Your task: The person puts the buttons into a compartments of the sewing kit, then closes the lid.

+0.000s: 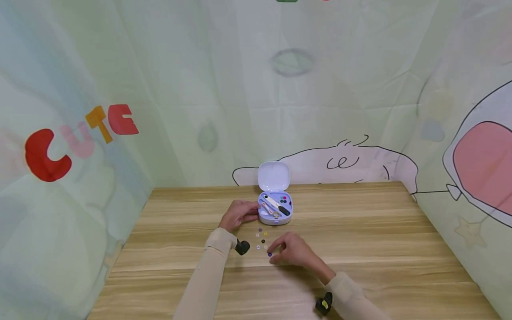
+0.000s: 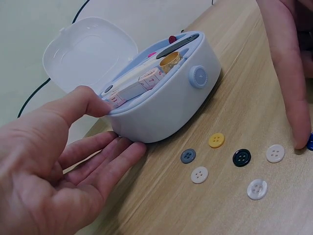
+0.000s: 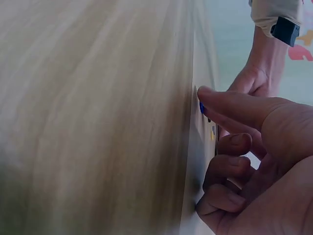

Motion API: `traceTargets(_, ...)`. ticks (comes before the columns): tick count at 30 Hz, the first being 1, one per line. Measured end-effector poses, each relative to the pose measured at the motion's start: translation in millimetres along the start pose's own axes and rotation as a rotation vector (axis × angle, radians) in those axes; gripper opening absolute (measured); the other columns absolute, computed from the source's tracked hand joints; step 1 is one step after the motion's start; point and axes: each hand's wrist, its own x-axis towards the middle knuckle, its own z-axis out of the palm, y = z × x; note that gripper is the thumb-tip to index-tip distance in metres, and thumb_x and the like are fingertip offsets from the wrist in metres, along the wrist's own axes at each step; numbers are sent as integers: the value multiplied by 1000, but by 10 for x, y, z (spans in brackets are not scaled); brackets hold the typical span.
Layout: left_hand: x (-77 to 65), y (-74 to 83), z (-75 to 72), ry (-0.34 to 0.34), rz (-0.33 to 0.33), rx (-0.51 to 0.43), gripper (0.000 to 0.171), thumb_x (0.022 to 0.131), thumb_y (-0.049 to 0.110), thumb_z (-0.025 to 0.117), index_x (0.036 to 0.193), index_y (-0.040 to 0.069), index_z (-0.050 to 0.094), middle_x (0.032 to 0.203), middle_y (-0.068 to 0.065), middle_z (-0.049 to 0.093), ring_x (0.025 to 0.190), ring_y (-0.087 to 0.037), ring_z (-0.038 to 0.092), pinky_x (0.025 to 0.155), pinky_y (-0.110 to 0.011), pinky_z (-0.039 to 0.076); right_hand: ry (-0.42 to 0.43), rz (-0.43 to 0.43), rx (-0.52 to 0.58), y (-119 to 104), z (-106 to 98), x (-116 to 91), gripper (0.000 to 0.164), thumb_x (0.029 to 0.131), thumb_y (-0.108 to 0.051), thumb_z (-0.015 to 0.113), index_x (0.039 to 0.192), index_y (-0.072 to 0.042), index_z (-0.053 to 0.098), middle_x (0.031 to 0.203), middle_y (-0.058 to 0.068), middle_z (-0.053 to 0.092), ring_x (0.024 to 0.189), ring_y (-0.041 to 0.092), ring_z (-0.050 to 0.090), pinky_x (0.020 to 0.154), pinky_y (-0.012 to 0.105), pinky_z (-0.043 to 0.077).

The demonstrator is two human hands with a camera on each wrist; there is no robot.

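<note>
My left hand [image 2: 54,152] holds the left side of a white sewing box [image 2: 161,115], thumb on the rim and fingers low against its wall. Its lid [image 1: 274,176] stands raised behind. Inside show a folded tape measure [image 2: 149,79], a gold thimble [image 2: 170,62] and a black-handled tool [image 1: 284,210]. In front, my right hand [image 1: 295,251] reaches down to the table, thumb and index fingertip on either side of a blue button [image 1: 270,254]. Beside it lie a black button [image 2: 241,157], a yellow button [image 2: 216,140], a grey button [image 2: 188,156] and several whitish buttons [image 2: 257,189].
The wood-grain table [image 1: 380,235] ends at a printed curtain [image 1: 180,89] behind and at both sides. The box stands near the table's back edge. Dark wrist cameras [image 1: 242,247] sit on both sleeves.
</note>
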Motion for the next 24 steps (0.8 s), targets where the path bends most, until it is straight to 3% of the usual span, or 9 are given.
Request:
traceTargets(17,13,-3,-6,-8,0,15,30,94,5,73,119,-12,69,103,-17,75,91,-21,72,87,-36,64,27,1,-78,-39,44,-9,12,80,-6,88,82,-16,81,73,-8,66,61,9,56,49,21,44)
traceTargets(24,10,-2,0,-9,4,8,31,94,3,73,120,-13,68,101,-18,75,90,-22,72,87,-36,64,28,4,-82,-56,57,-11,14,79,-5,88,78,-16,79,64,-8,61,57,8,53,47,21,41)
